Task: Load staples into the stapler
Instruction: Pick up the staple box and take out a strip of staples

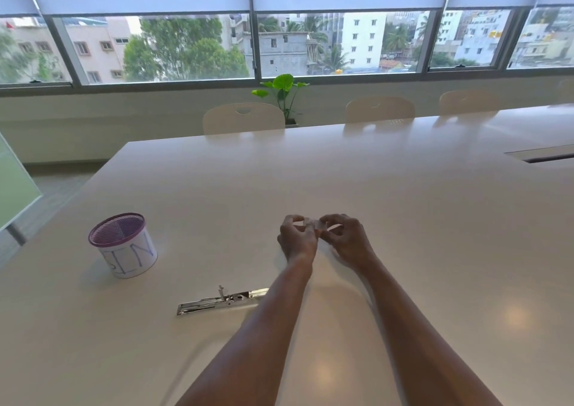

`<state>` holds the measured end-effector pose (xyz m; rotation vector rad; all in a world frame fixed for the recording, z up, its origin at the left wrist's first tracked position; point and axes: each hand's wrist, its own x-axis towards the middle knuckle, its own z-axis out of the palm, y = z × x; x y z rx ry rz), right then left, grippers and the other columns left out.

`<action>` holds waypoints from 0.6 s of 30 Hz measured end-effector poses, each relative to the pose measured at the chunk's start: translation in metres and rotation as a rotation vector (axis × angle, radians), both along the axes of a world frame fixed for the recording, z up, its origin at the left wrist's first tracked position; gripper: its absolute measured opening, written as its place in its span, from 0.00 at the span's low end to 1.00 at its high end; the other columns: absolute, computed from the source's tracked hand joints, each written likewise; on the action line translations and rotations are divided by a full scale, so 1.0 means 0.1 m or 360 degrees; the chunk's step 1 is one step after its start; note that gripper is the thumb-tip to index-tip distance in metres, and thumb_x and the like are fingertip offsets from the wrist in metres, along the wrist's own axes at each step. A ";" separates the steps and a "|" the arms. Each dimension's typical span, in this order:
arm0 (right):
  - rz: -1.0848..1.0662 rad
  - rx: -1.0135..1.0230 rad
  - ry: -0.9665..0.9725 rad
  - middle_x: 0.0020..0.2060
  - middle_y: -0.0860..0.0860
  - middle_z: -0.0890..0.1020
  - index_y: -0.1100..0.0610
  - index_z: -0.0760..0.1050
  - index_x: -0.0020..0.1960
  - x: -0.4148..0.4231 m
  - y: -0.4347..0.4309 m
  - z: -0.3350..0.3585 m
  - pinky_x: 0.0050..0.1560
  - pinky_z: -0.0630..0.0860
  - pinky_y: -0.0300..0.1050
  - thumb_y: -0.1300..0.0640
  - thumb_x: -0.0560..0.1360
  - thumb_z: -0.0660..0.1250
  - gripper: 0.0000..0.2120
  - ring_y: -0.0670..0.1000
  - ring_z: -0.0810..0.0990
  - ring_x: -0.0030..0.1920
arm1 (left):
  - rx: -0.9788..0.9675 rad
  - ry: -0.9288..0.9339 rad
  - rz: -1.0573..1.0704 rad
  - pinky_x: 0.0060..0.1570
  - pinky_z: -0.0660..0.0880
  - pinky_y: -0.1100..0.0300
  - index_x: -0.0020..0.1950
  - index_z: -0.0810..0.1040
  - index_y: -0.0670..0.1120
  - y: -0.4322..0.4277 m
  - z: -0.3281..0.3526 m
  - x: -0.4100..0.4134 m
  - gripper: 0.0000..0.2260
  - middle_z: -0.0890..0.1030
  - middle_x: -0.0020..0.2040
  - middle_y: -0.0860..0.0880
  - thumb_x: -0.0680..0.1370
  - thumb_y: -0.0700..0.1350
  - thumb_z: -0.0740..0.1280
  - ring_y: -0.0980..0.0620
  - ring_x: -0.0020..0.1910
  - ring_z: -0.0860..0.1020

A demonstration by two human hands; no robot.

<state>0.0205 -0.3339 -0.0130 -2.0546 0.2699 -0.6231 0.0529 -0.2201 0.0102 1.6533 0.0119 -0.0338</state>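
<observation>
Two hands meet over the smooth, shiny table (pixel 435 219). The left hand (pixel 298 239) and right hand (pixel 348 241) both curl their fingers and pinch one small pale piece (pixel 314 224), too blurry to name. Nearer, the long silver metal stapler (pixel 217 301) lies opened flat, its right end hidden behind the left arm. A round purple mesh cup (pixel 122 244) stands left.

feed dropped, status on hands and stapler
Left hand and right hand pinch a small pale piece. Stapler open, untouched, left forearm hides one end. Mesh cup aside.

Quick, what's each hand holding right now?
Left hand: pinching a small pale piece, too blurred to name.
Right hand: pinching the same piece.
</observation>
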 end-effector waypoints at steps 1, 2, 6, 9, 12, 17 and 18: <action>0.0015 0.0057 0.0008 0.45 0.54 0.84 0.56 0.83 0.49 0.00 0.01 -0.01 0.41 0.78 0.45 0.62 0.68 0.76 0.10 0.51 0.84 0.40 | -0.0011 0.0000 0.0035 0.47 0.82 0.47 0.46 0.77 0.47 0.01 -0.02 -0.01 0.05 0.83 0.43 0.42 0.74 0.42 0.72 0.43 0.43 0.84; 0.0031 0.0123 0.0022 0.44 0.54 0.84 0.56 0.83 0.49 0.00 0.01 -0.02 0.41 0.78 0.47 0.63 0.68 0.76 0.11 0.51 0.84 0.38 | -0.0021 0.0010 0.0062 0.47 0.82 0.48 0.46 0.77 0.47 0.00 -0.05 -0.01 0.05 0.82 0.41 0.44 0.74 0.42 0.72 0.43 0.43 0.84; 0.0159 0.0479 0.0077 0.42 0.62 0.83 0.61 0.81 0.53 -0.04 -0.01 -0.01 0.42 0.78 0.46 0.69 0.69 0.73 0.14 0.53 0.81 0.36 | -0.0137 0.0014 0.0140 0.43 0.83 0.47 0.35 0.75 0.51 -0.02 -0.16 0.03 0.11 0.83 0.37 0.45 0.72 0.42 0.74 0.44 0.37 0.84; 0.0250 0.0702 0.0109 0.43 0.62 0.81 0.64 0.79 0.57 -0.06 -0.06 -0.01 0.42 0.78 0.42 0.70 0.70 0.73 0.15 0.54 0.81 0.39 | -0.0153 -0.0012 0.0178 0.41 0.83 0.46 0.32 0.74 0.52 -0.04 -0.20 0.06 0.13 0.82 0.34 0.48 0.71 0.41 0.75 0.44 0.35 0.85; 0.0279 0.0914 0.0059 0.45 0.64 0.81 0.69 0.78 0.57 -0.06 -0.07 -0.01 0.44 0.81 0.42 0.67 0.74 0.71 0.13 0.57 0.82 0.42 | -0.0129 -0.0068 0.0208 0.40 0.84 0.47 0.32 0.74 0.52 -0.04 -0.20 0.05 0.13 0.81 0.33 0.49 0.72 0.41 0.75 0.45 0.35 0.84; 0.0229 0.1035 -0.0013 0.44 0.64 0.81 0.72 0.78 0.54 -0.08 -0.05 0.02 0.41 0.81 0.39 0.68 0.75 0.68 0.10 0.54 0.83 0.38 | -0.0148 -0.0099 0.0214 0.37 0.84 0.48 0.34 0.76 0.51 -0.04 -0.20 0.04 0.11 0.84 0.37 0.42 0.72 0.40 0.75 0.45 0.34 0.84; 0.0221 0.1063 -0.0022 0.43 0.64 0.81 0.73 0.77 0.54 -0.08 -0.05 0.03 0.41 0.81 0.39 0.69 0.75 0.68 0.10 0.54 0.83 0.38 | -0.0152 -0.0095 0.0206 0.37 0.84 0.48 0.35 0.77 0.49 -0.03 -0.21 0.04 0.10 0.84 0.38 0.41 0.72 0.40 0.74 0.45 0.34 0.84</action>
